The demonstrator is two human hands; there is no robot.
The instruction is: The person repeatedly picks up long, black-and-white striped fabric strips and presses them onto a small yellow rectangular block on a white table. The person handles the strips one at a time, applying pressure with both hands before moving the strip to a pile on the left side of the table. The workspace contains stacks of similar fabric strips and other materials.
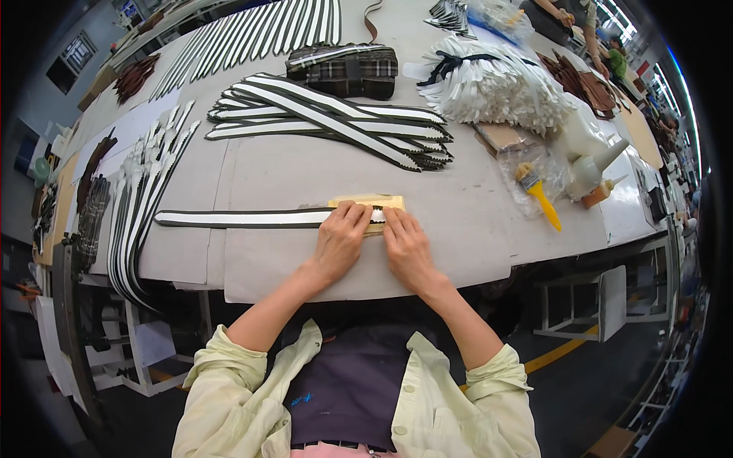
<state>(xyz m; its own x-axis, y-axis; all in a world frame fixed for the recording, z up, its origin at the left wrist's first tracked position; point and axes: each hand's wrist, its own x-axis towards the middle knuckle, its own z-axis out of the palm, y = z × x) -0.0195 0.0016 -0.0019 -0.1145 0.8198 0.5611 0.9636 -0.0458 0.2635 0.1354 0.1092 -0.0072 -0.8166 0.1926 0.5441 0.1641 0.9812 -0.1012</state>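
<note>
A long white strap with dark edges lies flat across the near part of the grey table. Its right end rests on a small tan wooden block. My left hand presses its fingertips down on the strap over the block. My right hand presses beside it, fingers flat on the strap's end and the block. Neither hand grips anything; the strap's tip is hidden under my fingers.
A fan of similar striped straps lies behind, with a plaid bag piece beyond. More straps hang over the left edge. A yellow-handled brush, glue bottles and a white strip bundle sit right. Another person works far right.
</note>
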